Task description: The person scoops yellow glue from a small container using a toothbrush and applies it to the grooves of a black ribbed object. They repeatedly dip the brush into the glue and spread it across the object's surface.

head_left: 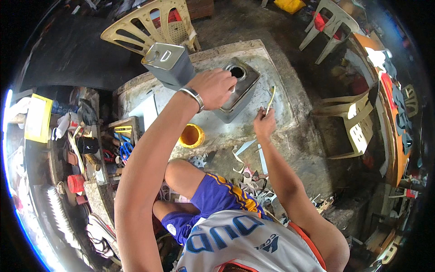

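Note:
A grey rectangular metal can (243, 100) stands on the low worktable (276, 115), its round mouth uncovered and dark inside. My left hand (213, 88), a watch on its wrist, is closed at the top of this can, apparently on its handle; the fingertips are partly hidden. To the right of the can, my right hand (265, 122) pinches a thin brush-like stick (272, 97) with a yellowish upper end, held upright and apart from the can. A second metal can (168, 63) with a wire handle stands behind my left hand. Nearer me sits a round yellow pot (191, 136), dark inside.
Plastic chairs (156, 25) stand beyond the table and at the right (355, 124). A wooden tool rack (100, 170) with scissors (125, 149) is at my left. Scraps (253, 179) litter the floor by my knees. An orange-edged bench (385, 109) runs along the right.

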The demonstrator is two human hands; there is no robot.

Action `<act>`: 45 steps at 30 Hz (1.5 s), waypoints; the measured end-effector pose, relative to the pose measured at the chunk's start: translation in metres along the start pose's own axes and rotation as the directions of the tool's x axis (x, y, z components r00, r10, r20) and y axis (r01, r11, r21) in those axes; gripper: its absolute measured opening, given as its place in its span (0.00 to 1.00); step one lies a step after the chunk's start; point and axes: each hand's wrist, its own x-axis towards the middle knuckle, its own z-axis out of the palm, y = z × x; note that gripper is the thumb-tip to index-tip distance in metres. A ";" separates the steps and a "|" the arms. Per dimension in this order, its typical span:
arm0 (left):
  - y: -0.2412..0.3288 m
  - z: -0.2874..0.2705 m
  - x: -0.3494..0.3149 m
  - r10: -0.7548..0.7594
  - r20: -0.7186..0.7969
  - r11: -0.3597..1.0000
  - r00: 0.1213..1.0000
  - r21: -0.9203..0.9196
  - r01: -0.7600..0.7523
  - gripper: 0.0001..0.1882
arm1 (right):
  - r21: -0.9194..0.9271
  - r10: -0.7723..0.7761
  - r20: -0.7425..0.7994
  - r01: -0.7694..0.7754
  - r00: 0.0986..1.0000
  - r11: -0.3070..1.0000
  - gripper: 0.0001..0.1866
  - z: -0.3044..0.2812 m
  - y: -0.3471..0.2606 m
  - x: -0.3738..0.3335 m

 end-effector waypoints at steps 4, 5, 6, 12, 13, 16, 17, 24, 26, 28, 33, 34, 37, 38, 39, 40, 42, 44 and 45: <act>0.004 0.003 0.006 -0.068 0.036 0.998 0.997 -0.014 0.069 0.16 | 0.005 0.062 0.025 -0.062 0.998 0.998 0.13 0.002 0.001 0.000; 0.006 0.005 0.007 -0.084 0.031 0.996 0.996 0.007 0.084 0.17 | 0.006 0.023 0.017 -0.023 1.000 1.000 0.13 0.002 0.001 0.000; 0.006 0.007 0.007 -0.093 -0.001 0.996 0.996 0.006 0.093 0.18 | 0.003 0.005 0.011 -0.005 1.000 1.000 0.13 0.003 0.002 0.001; 0.007 0.014 0.005 -0.209 -0.050 0.977 0.977 -0.046 0.207 0.21 | 0.025 -0.024 -0.005 0.024 1.000 0.999 0.13 0.007 0.008 0.002; 0.008 0.012 0.003 -0.203 -0.097 0.978 0.974 -0.059 0.198 0.20 | 0.003 0.017 0.009 -0.017 1.000 1.000 0.13 0.007 0.009 0.002; 0.014 0.003 -0.005 -0.208 -0.196 0.977 0.958 -0.084 0.195 0.20 | -0.018 -0.042 -0.011 0.042 0.999 0.999 0.13 0.005 0.009 0.001; 0.015 -0.003 -0.012 -0.201 -0.256 0.979 0.946 -0.084 0.185 0.20 | -0.052 -0.021 -0.002 0.020 1.000 0.998 0.13 0.005 0.009 0.000; 0.023 -0.078 -0.120 -0.180 -0.602 0.981 0.778 -0.169 0.097 0.17 | -0.038 0.021 0.031 -0.020 0.999 0.999 0.15 0.005 0.009 0.001; 0.030 -0.098 -0.164 -0.246 -0.626 0.967 0.740 -0.208 0.146 0.17 | -0.018 -0.025 0.023 0.025 0.999 1.000 0.15 0.005 0.010 0.001; 0.037 -0.113 -0.206 -0.339 -0.611 0.940 0.716 -0.249 0.233 0.18 | -0.022 -0.010 0.048 0.011 0.999 1.000 0.15 0.003 0.011 0.001; 0.050 -0.110 -0.298 -0.536 -0.516 0.844 0.668 -0.301 0.444 0.18 | -0.024 -0.050 0.132 0.054 0.990 0.998 0.16 -0.005 0.011 0.003; 0.051 -0.106 -0.315 -0.554 -0.503 0.832 0.663 -0.310 0.460 0.18 | -0.013 -0.050 0.150 0.052 0.987 0.999 0.16 -0.006 0.010 0.004; 0.049 -0.083 -0.362 -0.591 -0.520 0.806 0.617 -0.337 0.487 0.17 | 0.016 -0.115 0.196 0.114 0.974 0.993 0.17 -0.010 0.008 0.001; 0.048 -0.074 -0.378 -0.619 -0.498 0.785 0.608 -0.361 0.503 0.17 | -0.003 -0.106 0.214 0.109 0.971 0.994 0.17 -0.012 0.007 -0.004; 0.045 -0.068 -0.394 -0.659 -0.475 0.750 0.582 -0.357 0.557 0.18 | 0.016 -0.144 0.258 0.144 0.956 0.989 0.17 -0.014 0.004 -0.007; 0.043 -0.058 -0.407 -0.687 -0.478 0.725 0.548 -0.394 0.565 0.19 | -0.022 -0.084 0.304 0.095 0.949 0.995 0.18 -0.016 0.001 -0.017; 0.041 -0.039 -0.434 -0.770 -0.429 0.638 0.473 -0.496 0.589 0.20 | 0.087 -0.151 0.389 0.127 0.909 0.988 0.20 -0.024 -0.006 -0.041; 0.037 -0.021 -0.454 -0.812 -0.398 0.584 0.427 -0.559 0.589 0.21 | 0.142 -0.165 0.441 0.113 0.882 0.983 0.22 -0.035 -0.018 -0.066; 0.034 -0.015 -0.462 -0.826 -0.386 0.563 0.410 -0.587 0.582 0.21 | 0.157 -0.177 0.455 0.117 0.873 0.981 0.23 -0.039 -0.026 -0.079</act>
